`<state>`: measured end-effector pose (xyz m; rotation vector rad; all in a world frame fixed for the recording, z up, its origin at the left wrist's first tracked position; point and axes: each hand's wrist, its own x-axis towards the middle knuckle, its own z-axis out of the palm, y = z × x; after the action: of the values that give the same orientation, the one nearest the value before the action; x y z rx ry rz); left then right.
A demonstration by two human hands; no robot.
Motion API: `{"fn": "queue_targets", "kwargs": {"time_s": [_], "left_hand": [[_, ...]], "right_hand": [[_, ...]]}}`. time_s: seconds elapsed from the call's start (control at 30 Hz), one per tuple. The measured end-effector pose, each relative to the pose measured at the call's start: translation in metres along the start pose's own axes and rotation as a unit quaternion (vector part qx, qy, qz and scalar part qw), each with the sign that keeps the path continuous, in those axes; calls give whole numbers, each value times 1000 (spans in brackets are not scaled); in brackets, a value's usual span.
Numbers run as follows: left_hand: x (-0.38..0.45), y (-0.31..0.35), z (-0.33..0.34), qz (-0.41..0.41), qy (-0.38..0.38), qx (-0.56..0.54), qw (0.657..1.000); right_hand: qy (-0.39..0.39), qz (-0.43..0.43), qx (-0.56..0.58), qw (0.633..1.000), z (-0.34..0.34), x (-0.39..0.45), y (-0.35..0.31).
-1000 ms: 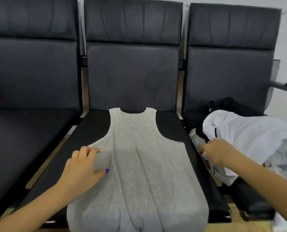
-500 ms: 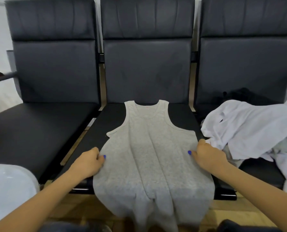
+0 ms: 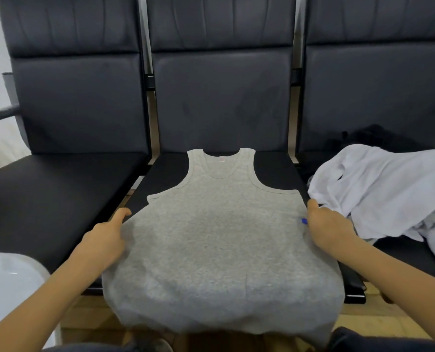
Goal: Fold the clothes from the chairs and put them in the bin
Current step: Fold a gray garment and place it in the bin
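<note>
Since half a sec ago I've spread the grey tank top (image 3: pixel 219 240) wider on the middle seat (image 3: pixel 165 171). Left hand (image 3: pixel 104 241) pinches its left edge, right hand (image 3: pixel 329 228) the right. Neck label (image 3: pixel 221 160) unreadable. White clothes (image 3: pixel 378 189) sit right.

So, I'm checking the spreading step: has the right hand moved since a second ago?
Yes. The right hand left the white clothes pile and came over to the gray tank top's right edge.

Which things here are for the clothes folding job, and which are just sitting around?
For the job:
grey vest, spread on the middle chair
left hand and right hand, at its sides
white clothes pile
white bin, probably

Just there:
left chair
wooden floor
</note>
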<state>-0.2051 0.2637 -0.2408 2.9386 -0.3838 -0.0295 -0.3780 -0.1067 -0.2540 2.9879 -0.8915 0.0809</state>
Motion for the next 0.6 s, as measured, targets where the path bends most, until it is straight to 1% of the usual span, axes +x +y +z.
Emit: {"fn": "queue_targets", "kwargs": {"time_s": [0.07,0.17,0.23,0.3,0.33,0.4,0.47,0.5,0.57,0.6], "left_hand": [[1,2,-1,4,-26,47,999],[3,6,0,4,-17,76,997],[7,8,5,15,-2,24,1000],[14,12,12,14,7,-31,999],[17,17,15,4,12,-41,999],[24,28,22,-13,23,-37,999],[33,39,27,-15,27,-31,999],[39,44,29,-21,23,-43,999],[53,51,32,-44,17,-108,993],[60,52,33,-54,33,-157,986]], "right_hand": [[16,3,-22,1000,-2,-1,1],[49,12,-84,995,-4,-4,-1],[83,-8,-92,992,-1,-6,-7],[139,-61,-55,987,4,-11,-17],[137,-85,-34,986,6,-15,-24],[101,-119,16,988,12,-20,-39],[3,-121,52,991,17,-24,-51],[-28,-136,52,989,19,-24,-54],[-61,-150,65,985,22,-24,-57],[-70,-147,75,984,24,-23,-57]]}}
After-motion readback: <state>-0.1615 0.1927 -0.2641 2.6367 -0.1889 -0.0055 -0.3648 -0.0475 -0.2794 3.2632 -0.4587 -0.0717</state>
